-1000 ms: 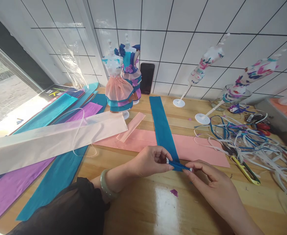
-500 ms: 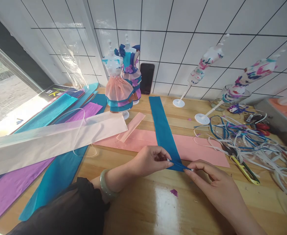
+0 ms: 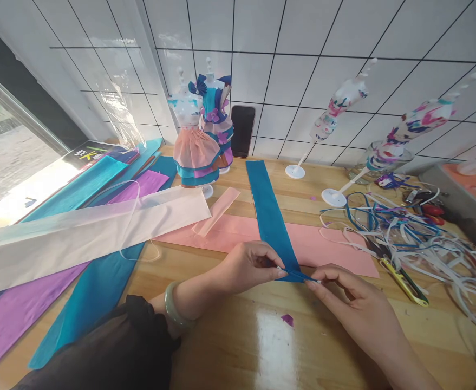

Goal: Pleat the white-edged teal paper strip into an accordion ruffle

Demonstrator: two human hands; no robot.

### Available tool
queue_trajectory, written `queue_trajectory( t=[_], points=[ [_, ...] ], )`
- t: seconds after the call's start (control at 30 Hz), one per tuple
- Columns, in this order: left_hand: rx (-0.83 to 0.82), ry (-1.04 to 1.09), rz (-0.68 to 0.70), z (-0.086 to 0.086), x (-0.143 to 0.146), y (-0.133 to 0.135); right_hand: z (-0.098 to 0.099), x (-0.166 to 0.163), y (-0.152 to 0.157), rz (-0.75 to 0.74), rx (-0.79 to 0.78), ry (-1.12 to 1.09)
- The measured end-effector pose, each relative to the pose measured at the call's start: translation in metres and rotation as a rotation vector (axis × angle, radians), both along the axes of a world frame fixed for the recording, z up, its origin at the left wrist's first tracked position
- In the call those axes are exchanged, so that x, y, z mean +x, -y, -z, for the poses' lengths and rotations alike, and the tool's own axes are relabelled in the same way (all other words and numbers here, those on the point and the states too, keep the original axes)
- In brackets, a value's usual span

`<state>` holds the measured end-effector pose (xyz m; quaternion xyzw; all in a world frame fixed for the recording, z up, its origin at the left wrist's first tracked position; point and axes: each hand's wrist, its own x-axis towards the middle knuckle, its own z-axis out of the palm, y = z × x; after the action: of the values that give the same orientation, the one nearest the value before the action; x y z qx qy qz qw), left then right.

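The left hand point(image 3: 250, 268) and right hand point(image 3: 349, 295) are facing each other, both pinching the near end of a blue fabric strip point(image 3: 273, 219).

The strip point(image 3: 273, 216) between the left hand point(image 3: 246, 268) and right hand point(image 3: 351, 298) is plain blue; the paper point(image 3: 331, 246) beyond them, pink; the cutter point(image 3: 402, 279) past the right, yellow and dark; the bracelet point(image 3: 170, 306) behind the left, pale green.
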<state>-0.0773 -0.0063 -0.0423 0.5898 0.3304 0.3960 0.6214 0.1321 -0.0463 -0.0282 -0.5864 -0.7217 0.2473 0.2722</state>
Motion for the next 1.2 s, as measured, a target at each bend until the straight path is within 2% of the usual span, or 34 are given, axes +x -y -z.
queue_trajectory(
  t=[0.23,0.37,0.53,0.83,0.9,1.07,1.2],
  points=[
    [-0.132,0.013,0.037,0.0,0.0,0.002,0.002,-0.001,0.002,0.043,-0.073,-0.103],
    [-0.134,0.006,0.029,0.0,0.0,0.002,0.003,0.0,0.002,0.034,-0.087,-0.115],
    [-0.138,0.008,0.029,-0.002,0.0,0.002,0.002,0.0,0.002,-0.061,-0.049,-0.129],
    [-0.066,-0.004,0.032,-0.002,0.001,0.003,0.0,-0.004,0.001,-0.048,0.04,-0.075],
    [-0.018,-0.007,0.036,-0.002,0.001,0.003,-0.001,-0.005,0.002,-0.073,0.062,-0.07],
    [0.266,-0.16,-0.004,-0.003,-0.002,0.004,0.002,-0.008,0.004,-0.163,0.159,-0.047],
    [0.433,-0.293,0.086,-0.002,-0.003,0.002,0.004,-0.01,0.005,-0.222,0.236,-0.008]
  ],
)
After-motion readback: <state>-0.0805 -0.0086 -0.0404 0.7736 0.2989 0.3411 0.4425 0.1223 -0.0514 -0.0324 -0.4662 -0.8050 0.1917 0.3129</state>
